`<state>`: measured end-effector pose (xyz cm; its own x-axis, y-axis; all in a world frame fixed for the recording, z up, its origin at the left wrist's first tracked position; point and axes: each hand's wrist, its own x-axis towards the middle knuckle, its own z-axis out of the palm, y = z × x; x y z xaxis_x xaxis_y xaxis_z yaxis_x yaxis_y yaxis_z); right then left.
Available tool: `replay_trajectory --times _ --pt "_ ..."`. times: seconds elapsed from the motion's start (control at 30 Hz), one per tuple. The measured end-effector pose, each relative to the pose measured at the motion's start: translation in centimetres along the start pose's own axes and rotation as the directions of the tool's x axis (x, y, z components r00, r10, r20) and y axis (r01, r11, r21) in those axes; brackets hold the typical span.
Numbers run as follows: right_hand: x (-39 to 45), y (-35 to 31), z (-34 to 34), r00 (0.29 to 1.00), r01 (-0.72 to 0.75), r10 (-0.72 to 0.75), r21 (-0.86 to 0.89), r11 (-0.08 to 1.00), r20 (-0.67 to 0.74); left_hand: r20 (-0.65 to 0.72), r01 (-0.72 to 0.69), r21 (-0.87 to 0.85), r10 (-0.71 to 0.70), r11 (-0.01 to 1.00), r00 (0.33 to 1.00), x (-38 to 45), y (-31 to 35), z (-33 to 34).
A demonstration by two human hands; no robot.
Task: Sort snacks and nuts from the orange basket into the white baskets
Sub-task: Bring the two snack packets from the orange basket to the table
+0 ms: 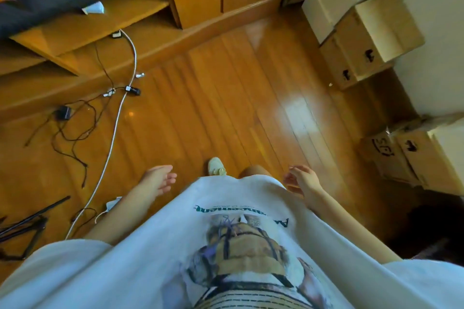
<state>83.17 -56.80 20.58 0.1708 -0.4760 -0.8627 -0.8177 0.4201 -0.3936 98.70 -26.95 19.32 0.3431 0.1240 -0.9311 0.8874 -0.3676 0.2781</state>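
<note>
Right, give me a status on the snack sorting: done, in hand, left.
Done: nothing can be judged; no orange or white baskets, snacks or nuts are in view. In hand: nothing. The left hand and right hand hang open and empty beside the white T-shirt, above the wooden floor with cables and cardboard boxes. Left: apparently all the sorting.

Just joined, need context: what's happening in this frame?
Nothing is being handled right now. The person stands on a wooden floor, looking down past a white printed T-shirt. The left hand and right hand both hang open and empty at the sides. No orange or white baskets or snacks are in view. Cables trail over the floor to the left, and cardboard boxes are stacked to the right. Sorting isn't visibly under way.
</note>
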Motion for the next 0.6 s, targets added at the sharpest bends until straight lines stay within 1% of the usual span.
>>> replay_trajectory --times 0.07,0.2,0.3,0.43,0.53,0.6 --pt "0.6 -1.4 -0.2 0.999 0.006 -0.008 -0.023 1.000 -0.051 0.034 -0.052 0.035 0.051 0.998 0.998 0.2 4.6 1.9" --pt "2.4 -4.4 -0.2 0.992 -0.064 0.059 -0.045 0.997 -0.114 0.117 -0.137 0.074 0.127 0.988 0.985 1.3 12.2 5.5" --pt "4.6 -7.5 0.1 0.988 -0.102 0.095 -0.055 0.993 -0.121 0.154 -0.169 0.077 0.155 0.983 0.976 2.6 16.8 7.4" --pt "7.9 -13.8 1.0 0.988 -0.119 0.112 -0.067 0.991 -0.102 0.135 -0.154 0.040 0.147 0.987 0.980 4.6 22.7 8.6" --pt "10.3 -20.3 1.9 0.992 -0.119 0.113 -0.093 0.989 -0.061 0.059 -0.127 0.006 0.127 0.992 0.990 5.9 27.2 8.1" --pt "12.0 -25.1 3.0 0.994 -0.106 0.104 -0.157 0.982 -0.020 0.012 -0.104 -0.029 0.105 0.994 0.994 6.5 30.3 7.5"
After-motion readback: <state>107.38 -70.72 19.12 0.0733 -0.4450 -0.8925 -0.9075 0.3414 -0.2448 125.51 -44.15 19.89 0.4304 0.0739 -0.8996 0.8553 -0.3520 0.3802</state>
